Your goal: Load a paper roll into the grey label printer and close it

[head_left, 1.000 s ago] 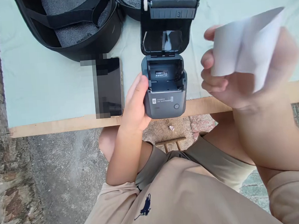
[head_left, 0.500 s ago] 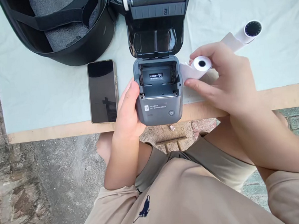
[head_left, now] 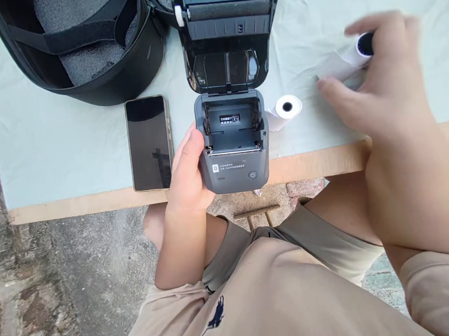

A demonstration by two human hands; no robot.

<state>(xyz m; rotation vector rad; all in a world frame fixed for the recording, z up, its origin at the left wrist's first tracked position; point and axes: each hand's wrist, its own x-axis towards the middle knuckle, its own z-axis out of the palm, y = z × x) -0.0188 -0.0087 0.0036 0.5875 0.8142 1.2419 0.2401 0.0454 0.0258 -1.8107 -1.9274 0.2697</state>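
A dark grey printer with its lid raised shows a bare paper bay with a small label inside. My left hand grips its left side. Just right of the printer lies a white paper roll with a small black core. My right hand, slightly blurred, is spread around a second white roll with a wider black core and a loose paper end. Its thumb and fingers are apart, and part of that roll is hidden behind the hand.
A black phone lies left of the printer near the table's wooden edge. An open black zip case with grey foam and a strap stands at the back left.
My right hand has let go of the small-core roll and moved right and up to the other roll. The printer and my left hand appear slightly farther left in the view.
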